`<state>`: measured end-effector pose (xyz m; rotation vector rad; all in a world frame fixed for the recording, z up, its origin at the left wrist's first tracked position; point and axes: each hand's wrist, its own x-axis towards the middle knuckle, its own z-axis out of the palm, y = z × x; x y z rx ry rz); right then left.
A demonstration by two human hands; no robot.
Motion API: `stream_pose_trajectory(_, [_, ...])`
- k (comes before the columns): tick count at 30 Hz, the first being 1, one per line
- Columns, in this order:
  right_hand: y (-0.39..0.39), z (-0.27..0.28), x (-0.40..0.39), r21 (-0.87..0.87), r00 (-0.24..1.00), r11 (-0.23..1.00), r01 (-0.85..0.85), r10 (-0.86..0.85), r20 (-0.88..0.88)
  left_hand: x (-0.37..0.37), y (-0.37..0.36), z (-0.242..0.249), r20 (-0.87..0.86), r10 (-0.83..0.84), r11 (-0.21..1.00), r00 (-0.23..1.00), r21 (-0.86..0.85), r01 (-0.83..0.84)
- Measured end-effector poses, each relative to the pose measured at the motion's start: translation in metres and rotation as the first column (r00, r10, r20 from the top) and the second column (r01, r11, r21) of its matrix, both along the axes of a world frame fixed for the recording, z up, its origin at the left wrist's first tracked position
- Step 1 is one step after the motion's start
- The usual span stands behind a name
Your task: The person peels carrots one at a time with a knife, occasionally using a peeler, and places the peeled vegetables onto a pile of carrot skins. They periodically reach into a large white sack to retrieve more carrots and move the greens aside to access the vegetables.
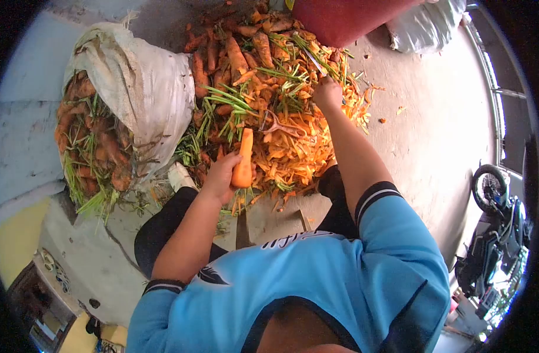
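Observation:
My left hand (221, 176) is closed round a peeled, bright orange carrot (244, 160), its cut upper end pointing away from me. Farther off to the right, my right hand (328, 93) grips a knife (315, 63) over the pile, the blade pointing up and left. Between and beyond my hands lie unpeeled carrots (236, 57) with dirt on them and green stalks (231, 101). A peeler (283, 126) rests on the heap of orange peelings (290, 159).
On the left stands a white sack (157, 88) with dirty carrots (110, 141) spilling at its mouth. A red container (346, 17) and another white sack (428, 26) are at the far edge. A motorcycle (493, 247) stands at the right.

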<state>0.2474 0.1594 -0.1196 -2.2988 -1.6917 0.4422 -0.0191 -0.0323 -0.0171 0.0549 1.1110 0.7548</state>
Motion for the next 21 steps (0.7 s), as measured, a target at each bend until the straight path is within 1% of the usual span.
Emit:
stream_pose_trajectory(1, [0.006, -0.006, 0.008, -0.029, 0.999, 0.999, 0.032, -0.033, -0.008, -0.001, 0.0, 0.001, -0.045, -0.003, 1.0, 0.999, -0.004, 0.002])
stream_pose_trajectory(3, [0.019, -0.013, 0.021, -0.086, 0.995, 0.992, 0.094, -0.097, -0.021, -0.002, -0.003, -0.001, -0.129, -0.062, 0.996, 0.99, 0.06, 0.07])
stream_pose_trajectory(4, [0.023, -0.011, 0.027, -0.171, 0.985, 0.971, 0.166, -0.173, -0.023, -0.003, -0.004, 0.0, -0.156, -0.086, 0.992, 0.984, 0.075, 0.098])
stream_pose_trajectory(5, [0.027, -0.017, 0.035, -0.188, 0.988, 0.971, 0.151, -0.152, 0.01, -0.002, -0.005, 0.001, -0.181, -0.11, 0.988, 0.977, 0.088, 0.127])
stream_pose_trajectory(7, [0.03, -0.037, 0.054, -0.227, 0.991, 0.966, 0.122, -0.107, 0.076, 0.0, -0.004, 0.006, -0.181, -0.141, 0.987, 0.973, 0.055, 0.153])
stream_pose_trajectory(8, [0.03, -0.047, 0.062, -0.235, 0.993, 0.97, 0.069, -0.045, 0.11, 0.0, -0.004, 0.006, -0.175, -0.147, 0.987, 0.974, 0.043, 0.157])
stream_pose_trajectory(9, [0.031, -0.049, 0.065, -0.303, 0.993, 0.95, 0.07, -0.039, 0.107, 0.0, -0.003, 0.005, -0.171, -0.15, 0.987, 0.974, 0.028, 0.157])
stream_pose_trajectory(11, [0.032, -0.055, 0.067, -0.441, 0.995, 0.895, 0.061, -0.02, 0.097, -0.001, -0.003, 0.0, -0.17, -0.196, 0.976, 0.966, 0.06, 0.209])
stream_pose_trajectory(12, [0.032, -0.053, 0.064, -0.411, 0.995, 0.907, 0.095, -0.079, 0.055, -0.002, -0.004, -0.001, -0.172, -0.216, 0.97, 0.961, 0.076, 0.232])
stream_pose_trajectory(15, [0.044, -0.064, 0.07, -0.468, 0.97, 0.879, -0.095, 0.188, 0.157, 0.007, -0.001, 0.001, -0.173, -0.195, 0.964, 0.965, 0.149, 0.222])
stream_pose_trajectory(16, [0.044, -0.069, 0.073, -0.435, 0.962, 0.889, -0.145, 0.23, 0.15, 0.009, -0.002, 0.004, -0.174, -0.207, 0.961, 0.963, 0.149, 0.233])
stream_pose_trajectory(17, [0.043, -0.073, 0.076, -0.452, 0.952, 0.876, -0.17, 0.264, 0.155, 0.01, 0.0, 0.007, -0.176, -0.22, 0.957, 0.959, 0.15, 0.247])
stream_pose_trajectory(18, [0.041, -0.064, 0.075, -0.468, 0.942, 0.863, -0.192, 0.296, 0.161, 0.011, 0.001, 0.009, -0.177, -0.235, 0.953, 0.956, 0.153, 0.263])
stream_pose_trajectory(19, [0.039, -0.054, 0.075, -0.482, 0.93, 0.85, -0.211, 0.327, 0.168, 0.013, 0.004, 0.011, -0.264, -0.286, 0.923, 0.921, 0.181, 0.338])
stream_pose_trajectory(20, [0.036, -0.046, 0.071, -0.485, 0.934, 0.854, -0.188, 0.308, 0.18, 0.014, 0.007, 0.013, -0.352, -0.328, 0.888, 0.877, 0.203, 0.413])
stream_pose_trajectory(21, [0.031, -0.033, 0.069, -0.445, 0.95, 0.88, -0.168, 0.265, 0.164, 0.015, 0.009, 0.015, -0.438, -0.361, 0.845, 0.823, 0.219, 0.487])
